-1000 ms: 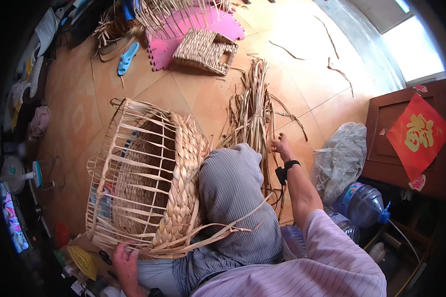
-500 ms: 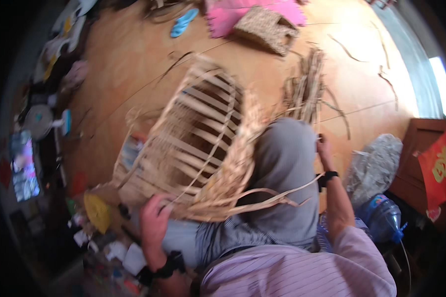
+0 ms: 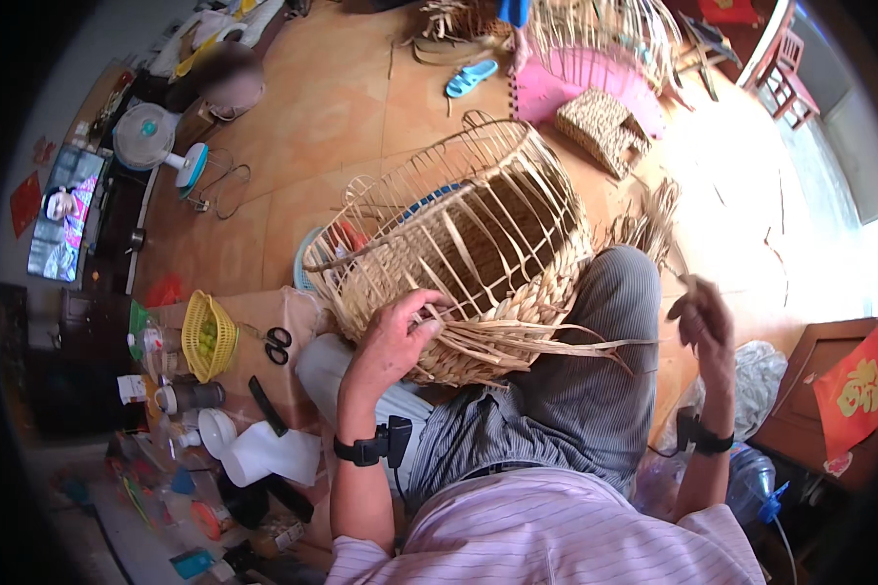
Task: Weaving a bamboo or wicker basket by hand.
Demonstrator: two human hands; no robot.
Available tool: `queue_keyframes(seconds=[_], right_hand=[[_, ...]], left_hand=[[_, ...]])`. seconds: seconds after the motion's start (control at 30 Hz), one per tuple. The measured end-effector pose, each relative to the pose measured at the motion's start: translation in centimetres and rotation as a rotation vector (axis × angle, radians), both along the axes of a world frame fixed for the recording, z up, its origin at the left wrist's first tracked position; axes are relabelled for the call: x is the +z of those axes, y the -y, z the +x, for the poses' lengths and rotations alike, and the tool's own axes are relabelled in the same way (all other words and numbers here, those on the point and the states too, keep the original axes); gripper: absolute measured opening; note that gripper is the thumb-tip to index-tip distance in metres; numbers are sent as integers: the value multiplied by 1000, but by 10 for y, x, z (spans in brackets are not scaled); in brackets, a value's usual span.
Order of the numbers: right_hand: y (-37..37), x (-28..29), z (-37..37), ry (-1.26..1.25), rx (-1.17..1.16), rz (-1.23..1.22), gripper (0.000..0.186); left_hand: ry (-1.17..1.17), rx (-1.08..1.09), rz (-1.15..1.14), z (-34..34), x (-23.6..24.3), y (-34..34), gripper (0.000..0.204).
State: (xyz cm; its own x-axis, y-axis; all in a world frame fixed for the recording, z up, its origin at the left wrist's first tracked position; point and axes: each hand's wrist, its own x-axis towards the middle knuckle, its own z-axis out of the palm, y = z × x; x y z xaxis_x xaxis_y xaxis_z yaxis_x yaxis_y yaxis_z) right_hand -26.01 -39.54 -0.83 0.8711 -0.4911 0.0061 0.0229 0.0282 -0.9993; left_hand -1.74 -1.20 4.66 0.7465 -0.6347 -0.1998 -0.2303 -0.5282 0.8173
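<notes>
Now left hand (image 3: pixel 392 343) fingers curled on basket (image 3: pixel 458 244) rim (on lap); right hand (image 3: pixel 704 322) pinching strand, blurry.

scissors (image 3: pixel 278 344), yellow basket (image 3: pixel 208 336), fan (image 3: pixel 146 136)

— What is under the left hand's fingers (image 3: pixel 424 314)?
— A half-woven basket (image 3: pixel 458 244) of dry, matt straw strips, rough to look at.
— And beyond it?
— Smooth, glossy orange floor tiles (image 3: pixel 331 107).

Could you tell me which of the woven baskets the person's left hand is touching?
The large unfinished basket on the lap, under the left hand; the small basket lies apart on the floor.
</notes>
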Motion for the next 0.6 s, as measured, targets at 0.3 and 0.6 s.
queue_keyframes(seconds=[0.3,0.6], right_hand=[[-122,82,59,-205,369,-841,23],[-169,99,92,-255,389,-952,19]], left_hand=[[290,64,-110,-27,-16,1,40],[380,184,-292,-36,-39,1,26]])
